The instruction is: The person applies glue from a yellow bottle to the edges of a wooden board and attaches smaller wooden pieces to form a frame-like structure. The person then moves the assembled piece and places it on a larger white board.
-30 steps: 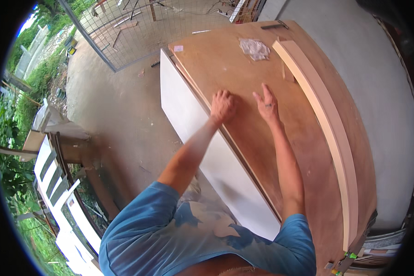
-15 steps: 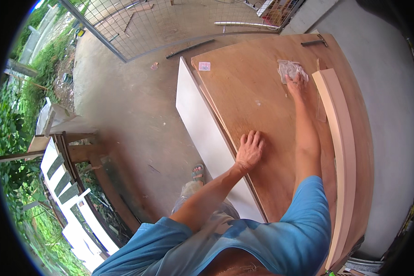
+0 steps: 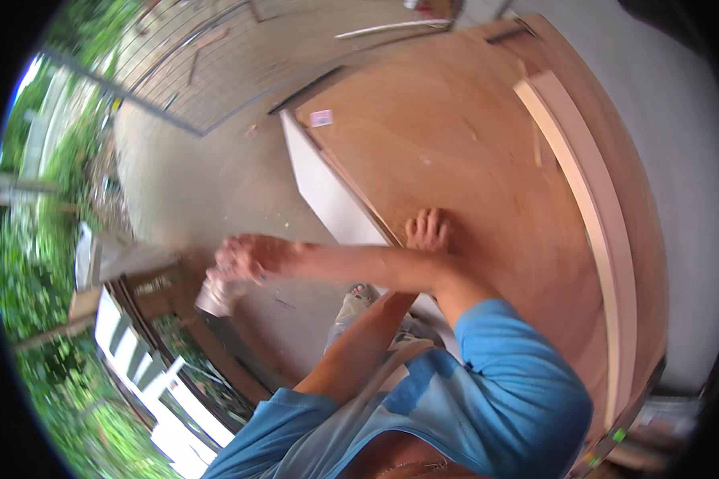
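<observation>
My left hand [image 3: 428, 233] lies flat, fingers spread, on the near-left edge of the big brown plywood sheet [image 3: 471, 152]. My right hand [image 3: 244, 257] crosses far over to the left, closed on a crumpled pale rag [image 3: 218, 295] hanging below it, above the concrete floor [image 3: 192, 176]. A pale wooden strip [image 3: 591, 199] runs along the sheet's right side.

A crumpled whitish wad of plastic [image 3: 216, 294] is hanging in the right hand's grip, out over the concrete floor left of the worktop. The broad brown plywood sheet [image 3: 471, 152] is lying flat, its white-faced edge showing along the left side, under the left hand's spread fingers.
</observation>
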`<act>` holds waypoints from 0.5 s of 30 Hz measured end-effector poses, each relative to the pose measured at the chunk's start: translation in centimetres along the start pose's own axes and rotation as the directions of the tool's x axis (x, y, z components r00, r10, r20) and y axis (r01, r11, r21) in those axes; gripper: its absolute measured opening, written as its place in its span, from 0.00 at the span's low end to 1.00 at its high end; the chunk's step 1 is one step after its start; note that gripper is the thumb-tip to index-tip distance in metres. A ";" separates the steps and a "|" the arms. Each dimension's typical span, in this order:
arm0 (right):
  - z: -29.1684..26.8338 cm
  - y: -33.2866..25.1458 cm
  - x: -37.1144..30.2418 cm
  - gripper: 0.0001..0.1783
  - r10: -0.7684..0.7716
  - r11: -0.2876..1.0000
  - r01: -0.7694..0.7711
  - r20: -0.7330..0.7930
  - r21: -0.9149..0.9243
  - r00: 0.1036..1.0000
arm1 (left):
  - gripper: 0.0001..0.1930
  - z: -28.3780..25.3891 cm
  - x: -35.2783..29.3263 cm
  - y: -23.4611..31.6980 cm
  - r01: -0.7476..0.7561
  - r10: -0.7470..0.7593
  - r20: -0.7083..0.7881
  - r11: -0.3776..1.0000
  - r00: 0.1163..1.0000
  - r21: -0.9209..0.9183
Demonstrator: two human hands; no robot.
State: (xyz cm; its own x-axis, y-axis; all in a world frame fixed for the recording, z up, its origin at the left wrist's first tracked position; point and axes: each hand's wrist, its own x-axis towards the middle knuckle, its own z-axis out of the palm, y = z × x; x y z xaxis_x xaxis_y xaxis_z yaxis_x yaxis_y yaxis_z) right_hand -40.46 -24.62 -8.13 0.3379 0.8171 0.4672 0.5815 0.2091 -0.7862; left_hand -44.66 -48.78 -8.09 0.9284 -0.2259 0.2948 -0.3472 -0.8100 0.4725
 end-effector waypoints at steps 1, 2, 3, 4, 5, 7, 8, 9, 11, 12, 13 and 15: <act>-2.5 0.5 1.6 0.25 0.031 0.988 -0.017 -0.088 0.153 0.996 | 0.18 -0.5 -0.2 -0.8 0.039 -0.039 0.002 0.998 0.999 0.041; -6.5 1.1 2.9 0.26 0.076 0.961 -0.021 -0.189 0.275 0.979 | 0.19 0.2 -0.4 -0.9 0.092 -0.095 -0.029 0.991 0.995 -0.092; -11.0 1.4 3.8 0.28 0.125 0.921 -0.004 -0.285 0.389 0.950 | 0.19 2.0 -0.9 -1.4 0.140 -0.154 -0.044 0.964 0.987 -0.227; -14.2 0.4 4.4 0.28 0.257 0.900 -0.101 -0.328 0.425 0.909 | 0.19 2.8 -0.8 -2.4 0.208 -0.244 -0.066 0.917 0.968 -0.340; -18.1 -0.3 4.3 0.28 0.397 0.860 -0.194 -0.380 0.473 0.835 | 0.19 2.2 -0.6 -2.5 0.178 -0.190 -0.032 0.956 0.981 -0.234; -27.6 9.9 -10.0 0.23 -0.187 0.466 -0.399 -0.528 -0.790 0.828 | 0.19 -0.3 -0.7 1.7 -0.024 0.038 0.135 0.994 0.990 -0.104; -27.3 8.7 -12.7 0.21 -0.041 0.592 -0.565 -0.722 -0.575 0.691 | 0.19 -1.3 -0.5 0.0 -0.050 0.044 0.160 0.998 0.986 0.034; -28.0 6.6 -16.2 0.19 0.141 0.659 -0.700 -0.868 -0.276 0.476 | 0.18 -0.5 -0.2 -1.0 -0.028 0.001 0.131 0.978 0.991 0.204; -30.2 3.9 -36.5 0.20 -0.168 0.178 -0.880 -0.895 -0.441 0.414 | 0.16 0.4 -0.4 2.1 -0.104 0.100 0.055 0.991 0.993 0.078; -27.5 0.6 -38.7 0.16 -0.113 0.098 -0.899 -0.903 -0.426 0.415 | 0.16 0.2 -0.1 -0.9 -0.039 0.043 -0.022 0.986 0.999 0.162; -25.7 -4.7 -43.5 0.16 -0.072 -0.034 -0.915 -0.912 -0.402 0.403 | 0.15 -0.6 -0.2 -2.3 -0.036 0.042 -0.029 0.982 0.999 0.187; -16.2 -18.0 -61.4 0.23 -0.390 -0.006 -0.986 -0.907 -0.167 0.156 | 0.14 -1.3 -0.1 -0.2 -0.140 0.143 -0.025 0.986 0.989 0.091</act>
State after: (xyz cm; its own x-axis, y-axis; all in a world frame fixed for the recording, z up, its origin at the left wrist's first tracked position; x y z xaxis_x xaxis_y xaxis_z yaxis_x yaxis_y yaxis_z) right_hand -59.67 -87.28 -16.11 0.4972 -0.4416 0.7469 -0.2130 -0.8966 -0.3883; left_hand -44.89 -47.92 -7.12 0.8656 -0.3262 0.3799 -0.4607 -0.8161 0.3490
